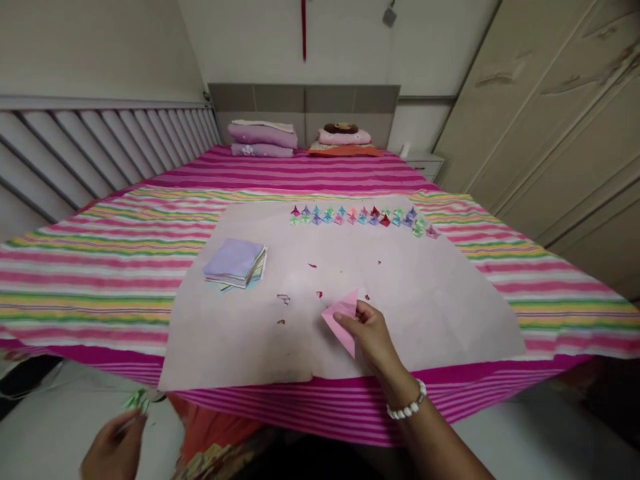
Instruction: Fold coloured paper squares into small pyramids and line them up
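My right hand (369, 333) is closed on a folded pink sheet of paper (341, 328), thumb on top, just above the white sheet (240, 347) spread on the bed. The paper has a pointed, kite-like shape. Low at the left, beyond the bed's edge, my left hand (116, 445) has its fingers pinched together. Right by its fingertips is a blurred light-green piece (136, 399); whether the hand grips it I cannot tell. To the left on the white sheet lies a stack of coloured paper squares (235, 259), a lilac one uppermost.
Small folded paper shapes (353, 216) in many colours stand in rows along the sheet's far edge. Several tiny scraps (283, 298) are scattered mid-sheet. The striped bed (90, 267) has a railing (100, 143) at left, folded bedding (263, 137) at the headboard and a wardrobe (545, 153) at right.
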